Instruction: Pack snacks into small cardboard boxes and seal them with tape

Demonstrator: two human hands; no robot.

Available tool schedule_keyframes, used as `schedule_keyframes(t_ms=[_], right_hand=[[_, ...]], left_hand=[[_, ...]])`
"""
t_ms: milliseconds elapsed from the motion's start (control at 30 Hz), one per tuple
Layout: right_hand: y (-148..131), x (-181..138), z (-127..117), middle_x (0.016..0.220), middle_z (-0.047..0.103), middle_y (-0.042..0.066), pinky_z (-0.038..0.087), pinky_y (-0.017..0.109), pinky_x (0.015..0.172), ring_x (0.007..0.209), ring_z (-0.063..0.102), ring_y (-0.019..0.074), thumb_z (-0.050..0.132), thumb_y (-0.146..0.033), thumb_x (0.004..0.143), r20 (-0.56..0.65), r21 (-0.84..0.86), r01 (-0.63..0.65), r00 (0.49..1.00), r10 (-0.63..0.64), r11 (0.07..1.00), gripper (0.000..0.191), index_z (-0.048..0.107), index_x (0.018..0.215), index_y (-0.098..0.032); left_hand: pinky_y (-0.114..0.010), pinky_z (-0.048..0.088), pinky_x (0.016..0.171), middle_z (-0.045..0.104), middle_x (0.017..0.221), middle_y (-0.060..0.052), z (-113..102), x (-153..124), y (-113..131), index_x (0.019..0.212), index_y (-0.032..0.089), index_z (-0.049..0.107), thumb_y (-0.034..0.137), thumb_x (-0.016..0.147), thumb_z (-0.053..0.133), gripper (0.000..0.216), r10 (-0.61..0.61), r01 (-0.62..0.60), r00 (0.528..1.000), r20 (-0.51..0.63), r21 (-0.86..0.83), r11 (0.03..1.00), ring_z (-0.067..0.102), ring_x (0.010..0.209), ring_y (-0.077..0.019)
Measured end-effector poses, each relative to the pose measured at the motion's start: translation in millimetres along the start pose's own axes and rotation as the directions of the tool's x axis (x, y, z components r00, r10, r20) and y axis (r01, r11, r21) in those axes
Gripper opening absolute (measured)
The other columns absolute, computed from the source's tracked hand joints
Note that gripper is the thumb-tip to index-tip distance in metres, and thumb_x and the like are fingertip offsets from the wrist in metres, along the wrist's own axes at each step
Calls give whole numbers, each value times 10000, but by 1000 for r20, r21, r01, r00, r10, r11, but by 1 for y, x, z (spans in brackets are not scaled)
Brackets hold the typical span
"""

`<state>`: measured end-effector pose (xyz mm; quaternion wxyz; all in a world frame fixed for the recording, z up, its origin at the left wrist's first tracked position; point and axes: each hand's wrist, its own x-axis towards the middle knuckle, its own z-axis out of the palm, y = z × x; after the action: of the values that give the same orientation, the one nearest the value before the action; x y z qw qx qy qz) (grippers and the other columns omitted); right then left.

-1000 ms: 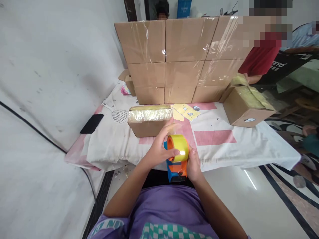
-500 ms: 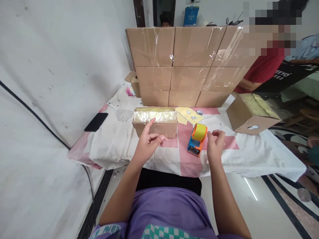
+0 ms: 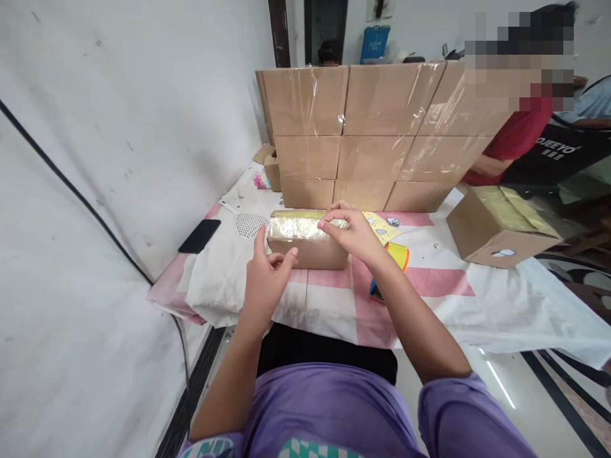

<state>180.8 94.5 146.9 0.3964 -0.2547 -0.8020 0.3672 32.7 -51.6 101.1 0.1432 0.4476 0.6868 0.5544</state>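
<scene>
A small cardboard box [image 3: 308, 253] lies in front of me, its top covered with shiny yellowish tape [image 3: 296, 227]. At its left end is my left hand [image 3: 268, 277]: the index finger points up along the corner and the thumb is apart, near the front face. My right hand [image 3: 354, 234] reaches over the right part of the taped top, thumb and fingers bent close together. Whatever may be between those fingertips is too small to make out. Partly behind my right forearm lies an orange and blue tape dispenser [image 3: 405, 256] with a yellow roll.
Behind the box rises a wall of taped cartons [image 3: 372, 156]. Another taped carton [image 3: 496, 238] stands at the right, near a person in a red sleeve [image 3: 518, 137]. To the left lie a black phone [image 3: 199, 236] and a white fly swatter [image 3: 249, 226]. Yellow printed card [image 3: 386, 226] lies behind the dispenser.
My right hand has moved left from beside the tape dispenser to the top of the box. My left hand has shifted to the box's left end. The view has moved slightly.
</scene>
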Motion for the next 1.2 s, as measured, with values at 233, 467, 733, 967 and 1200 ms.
schedule_keyframes(t_ms=[233,467,733,967,1200], right_hand=[[24,49,23,956,648,69,413,432,926,1032,559,272,669,-306,882,64,-357,-120,986,152,926,185,753,760,-195],[60,83,13,1365,505,252,325,593,1010,1239,431,394,601,-209,934,-155,-841,-125,988,-14,526,313,648,1225,-102],[180,62,-161,995,748,154,465,328,824,887,644,234,573,-152,918,-28,-782,-292,900,436,551,235,761,1040,-83],[232,16,-159,1169,672,138,474,290,877,996,641,222,676,-171,859,224,-766,-140,857,464,627,333,753,1183,-170],[244,24,-150,1094,700,139,443,294,837,973,624,237,597,-135,864,296,-748,-89,842,450,658,266,746,1084,-137]], left_hand=[[-408,477,879,778,1126,-68,31,46,-28,1268,230,683,326,939,629,347,646,-617,760,67,385,686,633,965,-258],[-410,451,862,785,1151,-47,47,48,-58,1198,236,730,251,944,598,286,607,-595,785,120,416,688,652,913,-250],[-401,444,835,763,1222,-47,41,45,-64,1264,250,671,182,929,611,347,663,-660,736,139,369,655,714,955,-235],[-394,431,803,767,1212,-45,48,55,-61,1258,254,659,162,926,605,348,694,-675,709,128,408,614,746,990,-238],[-395,439,825,763,1222,-46,48,49,-61,1289,266,641,148,909,629,397,682,-661,720,128,426,617,752,994,-247]])
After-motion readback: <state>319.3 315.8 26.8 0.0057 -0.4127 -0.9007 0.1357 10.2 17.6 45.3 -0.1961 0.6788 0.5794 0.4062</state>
